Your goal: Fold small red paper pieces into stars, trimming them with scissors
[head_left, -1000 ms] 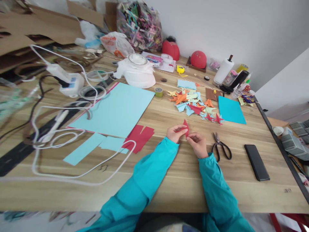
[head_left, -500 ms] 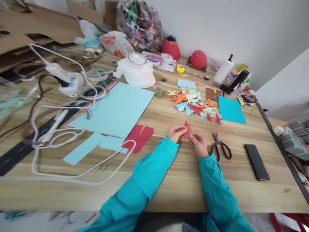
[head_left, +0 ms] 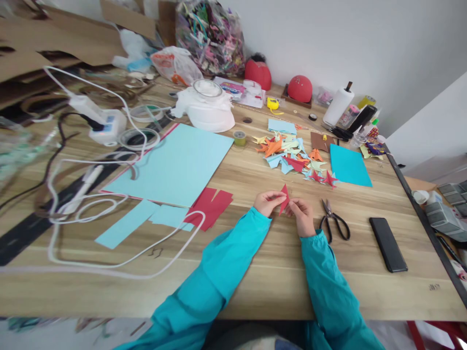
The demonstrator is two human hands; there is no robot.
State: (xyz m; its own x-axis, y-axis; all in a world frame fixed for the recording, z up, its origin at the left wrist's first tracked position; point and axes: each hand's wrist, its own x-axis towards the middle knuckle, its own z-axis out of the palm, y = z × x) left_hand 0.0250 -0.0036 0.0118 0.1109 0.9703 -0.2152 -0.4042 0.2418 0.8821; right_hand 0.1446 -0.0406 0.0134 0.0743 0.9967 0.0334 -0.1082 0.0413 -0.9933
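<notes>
My left hand (head_left: 269,202) pinches a small piece of folded red paper (head_left: 284,200), pointed at top and bottom, between thumb and fingers. On its right side, my right hand (head_left: 302,215) has its thumb and fingers closed at the paper's lower edge; the exact grip is partly hidden. Beyond the hands lies a heap of folded paper figures (head_left: 288,151) in orange, pale blue, pale green and red. Black-handled scissors (head_left: 336,224) rest beside my right hand, blades slightly apart.
Left are a large light-blue sheet (head_left: 178,163), red paper strips (head_left: 215,206) and a looping white cable (head_left: 127,266). A black phone (head_left: 388,244) lies right, below a turquoise sheet (head_left: 350,165). A green tape roll (head_left: 240,138) sits toward the back.
The folded red paper and my left hand have shifted slightly to the right and down. My right hand's fingertips, a little apart from the paper before, now meet it.
</notes>
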